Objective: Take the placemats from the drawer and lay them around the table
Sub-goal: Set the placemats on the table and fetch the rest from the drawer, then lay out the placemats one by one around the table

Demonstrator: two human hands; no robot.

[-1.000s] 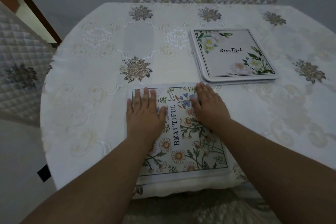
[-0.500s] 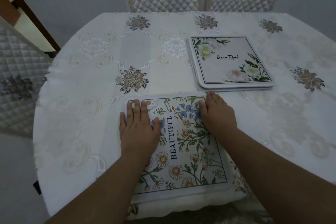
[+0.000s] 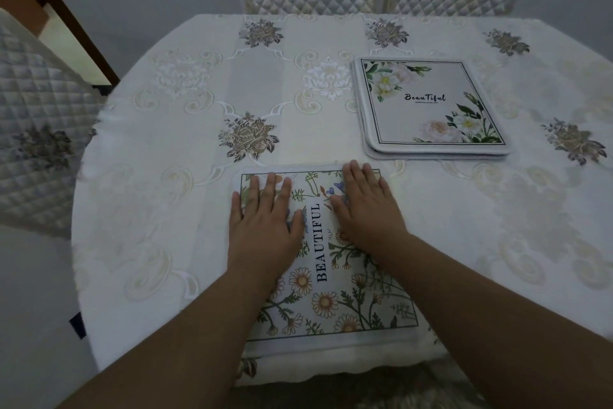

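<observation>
Both palms flat on the daisy placemat [image 3: 335,296]
Left hand [image 3: 263,226] and right hand [image 3: 366,209]: grip released, grasping nothing; mat looks thin, floppy, best lifted by its edges.

The left hand [image 3: 263,224] and right hand [image 3: 366,209] cover part of the near placemat [image 3: 331,296]; the frame cuts the worktop's [image 3: 159,196] right edge.

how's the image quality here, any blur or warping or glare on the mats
Head view: dim, flat, bluish light with no glare on the daisy placemat or the stack of placemats. Wide-angle warp bows the table edge and stretches both forearms. Lettering on both mats reads sharply; the quilted chair at far left smears softly. The left hand and right hand cast only faint shadows.
</observation>
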